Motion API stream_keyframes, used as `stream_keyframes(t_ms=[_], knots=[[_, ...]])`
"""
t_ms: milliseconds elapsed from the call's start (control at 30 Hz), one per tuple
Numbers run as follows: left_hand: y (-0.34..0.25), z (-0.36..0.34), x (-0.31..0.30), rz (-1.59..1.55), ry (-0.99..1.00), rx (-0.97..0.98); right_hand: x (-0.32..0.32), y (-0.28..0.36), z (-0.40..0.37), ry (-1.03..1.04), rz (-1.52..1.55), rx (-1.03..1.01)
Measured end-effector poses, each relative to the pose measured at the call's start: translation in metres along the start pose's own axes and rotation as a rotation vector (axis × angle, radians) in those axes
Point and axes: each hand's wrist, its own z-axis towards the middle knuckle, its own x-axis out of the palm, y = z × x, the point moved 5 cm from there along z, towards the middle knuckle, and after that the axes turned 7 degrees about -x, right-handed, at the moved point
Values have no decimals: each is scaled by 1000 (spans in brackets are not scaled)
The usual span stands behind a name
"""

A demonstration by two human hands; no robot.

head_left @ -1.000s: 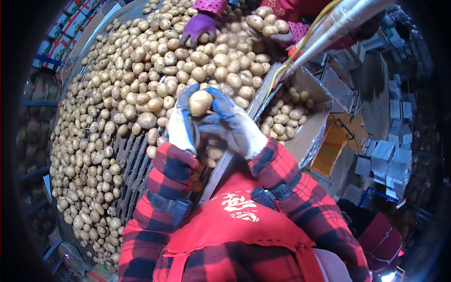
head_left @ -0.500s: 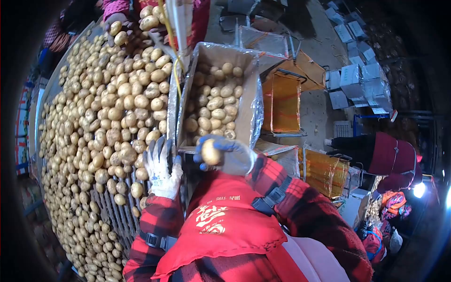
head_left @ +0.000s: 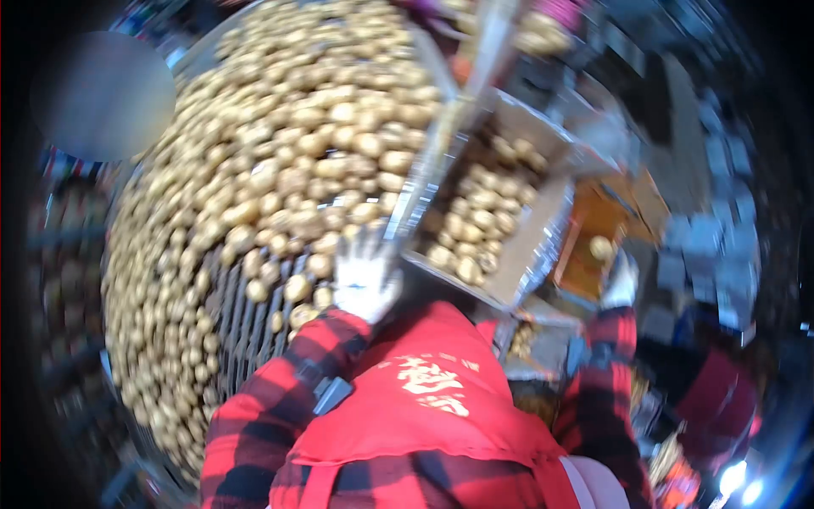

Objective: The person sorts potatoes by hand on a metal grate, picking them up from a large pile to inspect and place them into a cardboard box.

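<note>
My left hand (head_left: pixel 365 276), in a white and grey glove, lies with its fingers stretched out at the near edge of the potatoes (head_left: pixel 288 178), on the slatted table. My right hand (head_left: pixel 621 280), also gloved, reaches far to the right beside an orange-lined box (head_left: pixel 585 225). A single potato (head_left: pixel 600 248) shows at the fingers of that hand, over the box. Blur hides whether the fingers grip it or have let it go. Between my hands stands a plastic-lined carton (head_left: pixel 543 229) partly filled with potatoes.
Dark slats (head_left: pixel 242 314) show through at the near side of the table. A metal rail (head_left: pixel 415 191) divides the table from the carton. Another person in dark red (head_left: pixel 721 399) is at the lower right. White boxes (head_left: pixel 721 237) are stacked at the right.
My right hand has swung from the near end of the carton out to the orange-lined box, the potato moving with it. The view has turned. My left hand stays by the potatoes.
</note>
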Motion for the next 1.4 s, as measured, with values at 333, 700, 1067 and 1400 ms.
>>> stream_keyframes(t_ms=[333, 700, 1067, 1400], knots=[[12, -20, -17, -222, -81, -6, 296, 16, -234, 928, -517, -882], [113, -169, -75, -125, -240, -516, 463, -19, -362, 1154, -663, -1700], [124, -203, -45, -222, -269, -790, 603, 25, -449, 1667, -725, -1850], [136, -185, -45, -198, -235, -736, 578, 12, -515, 1798, -737, -1648]])
